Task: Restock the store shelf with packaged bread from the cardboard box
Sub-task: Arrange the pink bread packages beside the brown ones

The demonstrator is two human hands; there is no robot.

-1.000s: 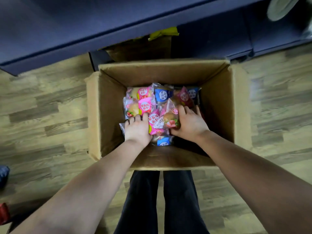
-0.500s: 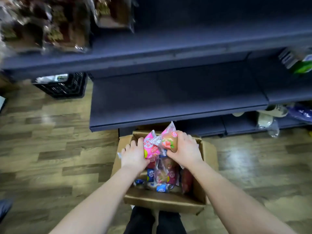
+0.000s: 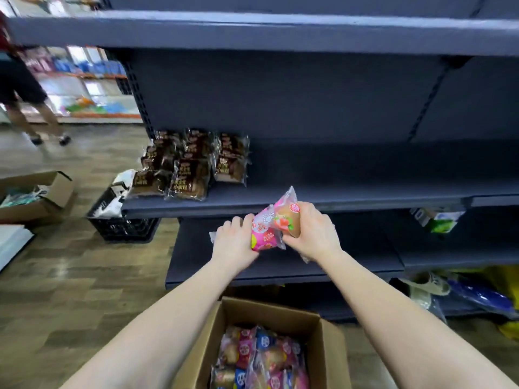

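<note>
My left hand (image 3: 234,242) grips a pink bread packet (image 3: 264,234), and my right hand (image 3: 314,234) grips a clear packet with a brown bun (image 3: 288,217). Both packets are held together in the air just below the front edge of the dark middle shelf (image 3: 337,197). The open cardboard box (image 3: 325,349) stands on the floor beneath my arms, with several colourful bread packets (image 3: 261,357) inside.
Several brown cake packets (image 3: 191,164) lie at the left end of the middle shelf. A lower shelf (image 3: 280,265) sits behind my hands. A black crate (image 3: 123,226) and another cardboard box (image 3: 36,197) stand on the floor at left. A person (image 3: 19,88) walks at far left.
Both hands lifted the two packets out of the box and up to the middle shelf's edge. The view rose from the box to the shelves.
</note>
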